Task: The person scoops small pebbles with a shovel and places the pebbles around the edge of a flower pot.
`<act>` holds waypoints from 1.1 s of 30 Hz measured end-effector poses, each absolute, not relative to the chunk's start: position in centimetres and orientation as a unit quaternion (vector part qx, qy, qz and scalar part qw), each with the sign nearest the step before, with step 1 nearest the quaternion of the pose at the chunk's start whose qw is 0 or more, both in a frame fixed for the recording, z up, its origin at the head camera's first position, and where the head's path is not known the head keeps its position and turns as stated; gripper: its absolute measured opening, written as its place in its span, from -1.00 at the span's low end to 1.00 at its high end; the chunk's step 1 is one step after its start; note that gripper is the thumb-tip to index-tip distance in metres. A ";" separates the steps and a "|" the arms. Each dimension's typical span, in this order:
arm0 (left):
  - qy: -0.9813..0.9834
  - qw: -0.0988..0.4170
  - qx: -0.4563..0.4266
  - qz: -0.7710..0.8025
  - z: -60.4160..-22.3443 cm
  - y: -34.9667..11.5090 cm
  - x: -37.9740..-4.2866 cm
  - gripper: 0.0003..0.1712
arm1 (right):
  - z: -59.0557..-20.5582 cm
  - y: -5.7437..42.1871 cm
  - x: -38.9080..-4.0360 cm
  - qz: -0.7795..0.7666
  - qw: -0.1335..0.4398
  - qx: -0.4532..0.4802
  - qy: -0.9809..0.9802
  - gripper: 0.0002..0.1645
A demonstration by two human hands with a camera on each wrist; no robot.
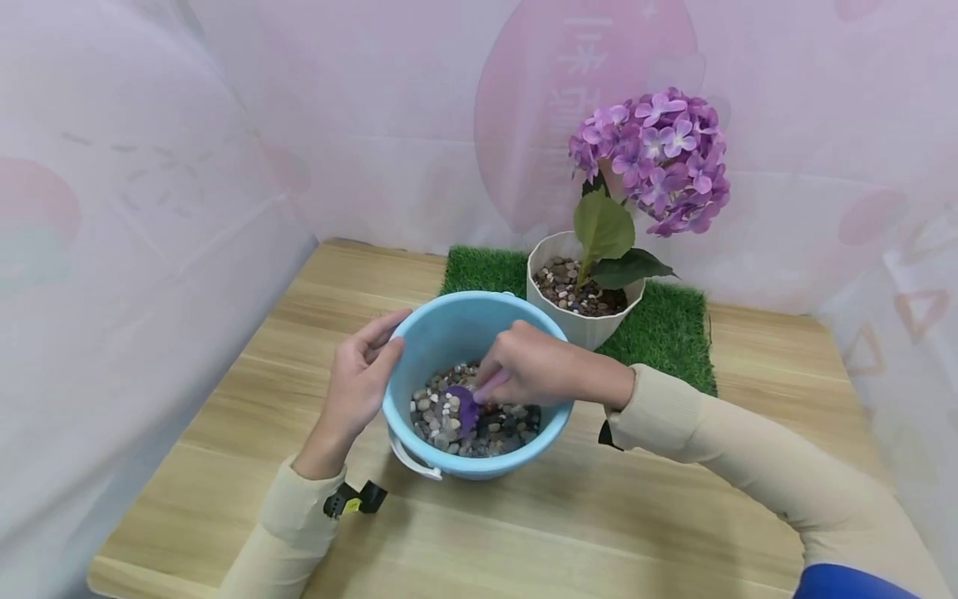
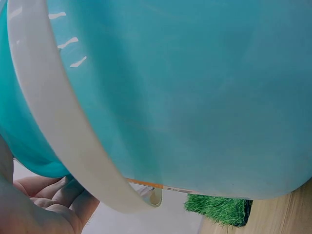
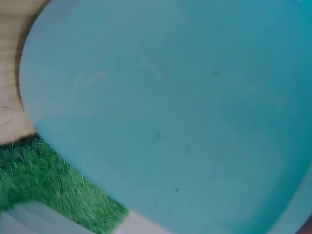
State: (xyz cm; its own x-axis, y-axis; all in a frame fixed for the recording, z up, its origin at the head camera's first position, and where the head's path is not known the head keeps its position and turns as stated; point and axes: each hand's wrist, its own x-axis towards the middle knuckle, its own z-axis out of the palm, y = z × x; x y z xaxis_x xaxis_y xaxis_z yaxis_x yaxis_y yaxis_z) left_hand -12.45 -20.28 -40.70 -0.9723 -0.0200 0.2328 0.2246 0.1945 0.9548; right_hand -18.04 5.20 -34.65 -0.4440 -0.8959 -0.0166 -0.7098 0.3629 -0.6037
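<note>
A light blue bucket [image 1: 479, 464] stands on the wooden table, pebbles [image 1: 432, 413] covering its bottom. My right hand [image 1: 531, 363] reaches in over the right side and grips the handle of a small purple toy shovel [image 1: 467, 412]. Several pale pebbles lie on or against the shovel's blade. With the thumb at the rim and the fingers against the outer wall, my left hand [image 1: 359, 374] holds the bucket's left side. The left wrist view shows its fingers beside the white bucket handle [image 2: 63, 117]. The right wrist view is filled by the bucket's outside, my right hand hidden.
Behind the bucket to the right stands a white pot [image 1: 587, 331] with pebbles and a purple hydrangea [image 1: 659, 162]. It rests on a green artificial grass mat [image 1: 669, 333]. Printed pale cloth [image 1: 374, 141] hangs behind the wooden table [image 1: 247, 449].
</note>
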 end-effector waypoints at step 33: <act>-0.765 0.092 -0.061 -0.635 -40.7 -20.4 -12.2 -0.52 | -34.1 9.9 -17.0 -0.400 0.139 -0.383 0.821 -0.77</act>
State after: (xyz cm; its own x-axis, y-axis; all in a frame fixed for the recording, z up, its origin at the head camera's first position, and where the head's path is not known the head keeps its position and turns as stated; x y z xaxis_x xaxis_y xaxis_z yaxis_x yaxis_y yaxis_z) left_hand -12.16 -20.43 -40.75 -0.9758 -0.0239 0.2173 0.2092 0.1868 0.9599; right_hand -16.98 9.93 -34.06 -0.6676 -0.7403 0.0791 -0.5185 0.3860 -0.7630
